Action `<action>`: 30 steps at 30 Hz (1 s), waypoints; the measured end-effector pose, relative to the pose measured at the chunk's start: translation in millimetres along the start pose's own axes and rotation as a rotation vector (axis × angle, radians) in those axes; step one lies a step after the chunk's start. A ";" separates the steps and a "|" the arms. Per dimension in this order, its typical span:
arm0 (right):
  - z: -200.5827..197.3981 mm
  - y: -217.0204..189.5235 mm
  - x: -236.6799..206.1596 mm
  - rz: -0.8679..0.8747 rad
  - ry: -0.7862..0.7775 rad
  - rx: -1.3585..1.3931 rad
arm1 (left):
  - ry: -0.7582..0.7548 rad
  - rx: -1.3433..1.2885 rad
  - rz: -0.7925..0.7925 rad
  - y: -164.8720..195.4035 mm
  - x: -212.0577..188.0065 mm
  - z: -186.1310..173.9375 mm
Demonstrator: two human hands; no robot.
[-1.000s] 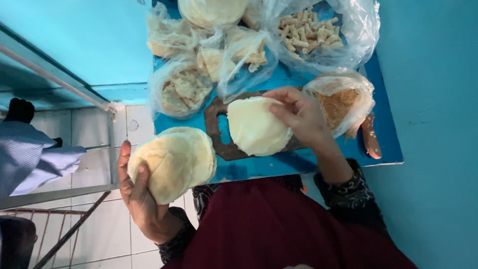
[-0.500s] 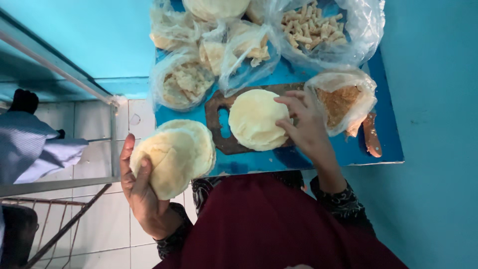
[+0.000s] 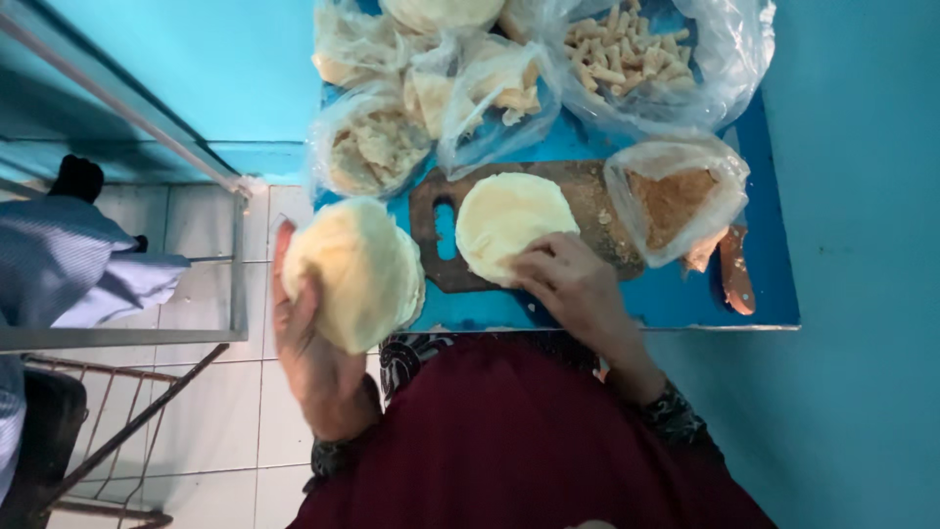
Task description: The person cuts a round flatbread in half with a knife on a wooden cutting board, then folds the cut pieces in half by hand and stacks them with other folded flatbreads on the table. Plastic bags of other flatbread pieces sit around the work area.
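The left hand (image 3: 313, 358) is cupped under a stack of pale round flatbreads (image 3: 354, 271), gripping it off the edge of the blue table (image 3: 676, 304), above the tiled floor (image 3: 235, 411). The right hand (image 3: 573, 289) rests half-open, fingertips pressing a single round flatbread (image 3: 509, 220) flat on the brown wooden cutting board (image 3: 587, 201). Clear plastic bags of food (image 3: 627, 59) lie behind the board, and a bag of brown crumbs (image 3: 676, 201) sits just beside it.

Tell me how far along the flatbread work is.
Done: one flatbread lies flat on the cutting board. In hand: the right hand presses its near edge, while the left hand holds a stack of flatbreads off the table. Left: that stack, and the filling bags behind the board look untouched.
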State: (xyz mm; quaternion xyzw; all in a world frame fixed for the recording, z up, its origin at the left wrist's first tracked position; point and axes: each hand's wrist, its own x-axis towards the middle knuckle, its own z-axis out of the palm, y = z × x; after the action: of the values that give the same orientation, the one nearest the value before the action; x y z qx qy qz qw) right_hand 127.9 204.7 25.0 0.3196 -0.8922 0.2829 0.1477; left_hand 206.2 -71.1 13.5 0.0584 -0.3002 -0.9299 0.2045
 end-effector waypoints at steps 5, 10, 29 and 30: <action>-10.5 -1.5 2.3 0.012 -0.148 0.121 | -0.088 -0.145 -0.075 -22.7 11.0 23.9; -10.6 2.8 -6.6 0.262 -0.051 0.556 | -0.204 -0.317 -0.324 -43.6 5.2 43.1; 1.2 -20.5 -11.3 0.175 -0.138 1.230 | -0.295 -0.156 -0.329 -97.2 -25.9 50.1; -0.2 -23.0 -9.6 0.222 -0.096 1.235 | -0.279 -0.256 -0.398 -97.3 -24.6 44.9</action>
State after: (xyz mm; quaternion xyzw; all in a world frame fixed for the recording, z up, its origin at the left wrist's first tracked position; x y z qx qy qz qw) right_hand 150.1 194.9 30.3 0.2638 -0.5978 0.7450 -0.1344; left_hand 184.6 34.7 -6.9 -0.0386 -0.1879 -0.9812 -0.0200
